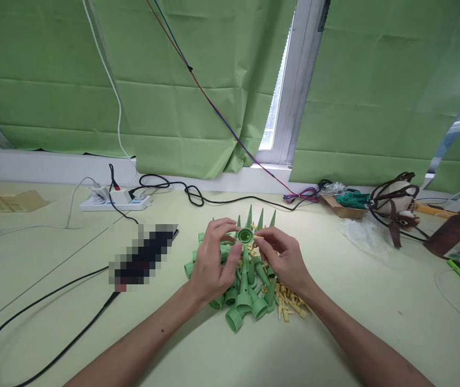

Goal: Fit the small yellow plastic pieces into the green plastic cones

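Note:
A heap of green plastic cone spikes (pixel 250 290) lies on the pale green table, with small beige plastic pieces (pixel 288 303) scattered at its right side. My left hand (pixel 214 260) is closed around one green cone (pixel 245 236), holding it above the heap with its round open end facing me. My right hand (pixel 284 258) pinches a small beige piece (pixel 257 237) at the rim of that cone. Both hands hover over the heap.
A white power strip (pixel 115 200) with plugged cables sits at the back left. A black cable (pixel 44 312) runs across the left of the table. Green curtains (pixel 173 86) hang behind. Straps, a round object (pixel 397 201) and clear plastic bags lie at the right.

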`<state>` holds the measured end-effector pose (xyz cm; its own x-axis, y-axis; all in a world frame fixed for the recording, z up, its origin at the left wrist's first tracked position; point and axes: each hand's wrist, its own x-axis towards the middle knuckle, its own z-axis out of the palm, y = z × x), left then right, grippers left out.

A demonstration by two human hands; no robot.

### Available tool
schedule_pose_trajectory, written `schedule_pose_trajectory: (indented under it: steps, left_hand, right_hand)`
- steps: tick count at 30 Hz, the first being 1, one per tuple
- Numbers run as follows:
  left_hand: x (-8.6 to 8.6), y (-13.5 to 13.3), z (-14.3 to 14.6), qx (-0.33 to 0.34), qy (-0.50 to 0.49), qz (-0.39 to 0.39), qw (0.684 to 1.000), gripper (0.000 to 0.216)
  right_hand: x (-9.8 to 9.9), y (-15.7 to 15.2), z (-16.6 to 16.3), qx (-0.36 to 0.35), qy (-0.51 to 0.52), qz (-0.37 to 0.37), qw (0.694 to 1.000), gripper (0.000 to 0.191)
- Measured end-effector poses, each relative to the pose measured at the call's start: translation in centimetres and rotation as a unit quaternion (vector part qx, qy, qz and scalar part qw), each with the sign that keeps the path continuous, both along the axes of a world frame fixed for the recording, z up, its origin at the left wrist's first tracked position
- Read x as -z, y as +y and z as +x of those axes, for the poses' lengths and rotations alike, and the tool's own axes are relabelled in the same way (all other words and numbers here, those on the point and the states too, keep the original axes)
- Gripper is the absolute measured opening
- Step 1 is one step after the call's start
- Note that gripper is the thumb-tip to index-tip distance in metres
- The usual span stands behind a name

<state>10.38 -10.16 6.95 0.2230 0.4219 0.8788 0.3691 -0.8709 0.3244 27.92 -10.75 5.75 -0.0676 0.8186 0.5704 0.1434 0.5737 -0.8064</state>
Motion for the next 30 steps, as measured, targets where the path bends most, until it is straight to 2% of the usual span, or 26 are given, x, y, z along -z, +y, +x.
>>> schedule_pose_trajectory:
  steps: [2, 5, 12, 21, 30]
  left_hand:
    - [-0.3, -0.1, 0.0, -0.033, -0.015, -0.036, 0.999, 0.012]
    - [-0.6, -0.1, 0.0, -0.071, 0.018, -0.107, 0.992, 0.031]
    - [-0.6, 0.3, 0.1, -0.059, 0.051, -0.233, 0.969, 0.042]
    - [-0.3, 0.5, 0.1, -0.036, 0.082, -0.244, 0.966, 0.036]
    - [0.1, 0.6, -0.1, -0.022, 0.100, -0.200, 0.974, 0.021]
  right_hand:
    - [0.1, 0.1, 0.1, 0.015, -0.018, 0.025, 0.999, 0.012]
    - [0.5, 0.3, 0.2, 0.035, -0.054, 0.071, 0.995, 0.012]
    - [0.8, 0.7, 0.4, 0.056, -0.163, 0.185, 0.968, 0.017]
    - [1.3, 0.8, 0.7, 0.049, -0.154, 0.184, 0.970, 0.018]
    - [1.5, 0.8, 0.7, 0.044, -0.128, 0.162, 0.977, 0.017]
